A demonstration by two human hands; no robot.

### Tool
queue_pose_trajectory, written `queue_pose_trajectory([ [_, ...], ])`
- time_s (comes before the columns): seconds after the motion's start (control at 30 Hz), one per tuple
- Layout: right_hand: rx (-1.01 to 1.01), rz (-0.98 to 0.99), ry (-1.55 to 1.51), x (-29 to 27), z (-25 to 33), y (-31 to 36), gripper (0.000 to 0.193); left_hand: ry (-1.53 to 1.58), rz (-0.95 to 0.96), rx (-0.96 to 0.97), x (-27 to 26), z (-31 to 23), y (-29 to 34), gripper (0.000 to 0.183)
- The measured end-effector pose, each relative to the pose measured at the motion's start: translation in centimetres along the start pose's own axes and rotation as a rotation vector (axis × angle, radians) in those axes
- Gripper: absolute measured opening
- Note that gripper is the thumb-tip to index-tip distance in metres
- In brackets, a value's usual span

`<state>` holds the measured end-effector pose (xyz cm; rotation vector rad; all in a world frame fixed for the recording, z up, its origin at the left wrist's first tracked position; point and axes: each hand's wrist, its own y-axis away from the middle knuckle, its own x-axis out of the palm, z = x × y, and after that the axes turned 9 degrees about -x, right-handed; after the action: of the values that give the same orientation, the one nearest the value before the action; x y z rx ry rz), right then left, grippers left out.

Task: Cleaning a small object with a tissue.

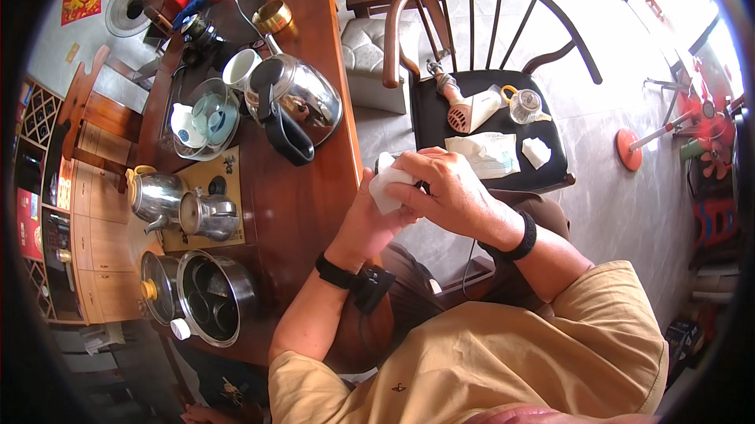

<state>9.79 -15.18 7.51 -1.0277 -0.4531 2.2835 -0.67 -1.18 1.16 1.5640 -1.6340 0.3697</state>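
Observation:
Both hands meet in front of me, just off the table's right edge. My right hand (450, 189) is closed, its fingers pinching a white tissue or wipe (384, 190). My left hand (363, 226) is closed below it, its fingers mostly hidden behind the tissue. Bits of something small and dark show at the tissue's edges between the hands; its kind is hidden. On the black-seated chair (497, 178) ahead lie a soft white packet (489, 154), a crumpled white tissue (536, 153), a pink and white hair dryer (472, 112) and a small glass pot (525, 107) with a yellow handle.
On the wooden table (291, 208) at left stand a large steel kettle (311, 97), a white cup (240, 68), a clear basin (211, 121) holding bowls, two metal teapots and a steel pot (242, 298) with cups inside. A red fan (629, 149) stands at right.

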Motion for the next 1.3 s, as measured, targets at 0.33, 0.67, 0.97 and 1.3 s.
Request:
queue_pose_trajectory([
  [0.33, -0.14, 0.081, 0.007, 0.0, -0.4, 0.0, 0.023, 0.241, 0.144, -0.006, -0.9, -0.1, -0.1, 0.068],
  [0.67, -0.021, 0.035, 0.009, -0.2, -0.2, 0.1, 0.02, -0.002, -0.111, 0.002, 0.5, 0.1, 0.0, 0.071],
  [0.97, -0.183, 0.034, -0.005, 0.4, -0.2, -0.1, 0.022, 0.282, 0.174, -0.002, -1.3, -0.1, -0.2, 0.063],
  [1.3, -0.021, 0.023, 0.006, 0.2, 0.0, -0.1, 0.021, 0.124, 0.036, -0.003, 0.0, 0.0, 0.1, 0.072],
])
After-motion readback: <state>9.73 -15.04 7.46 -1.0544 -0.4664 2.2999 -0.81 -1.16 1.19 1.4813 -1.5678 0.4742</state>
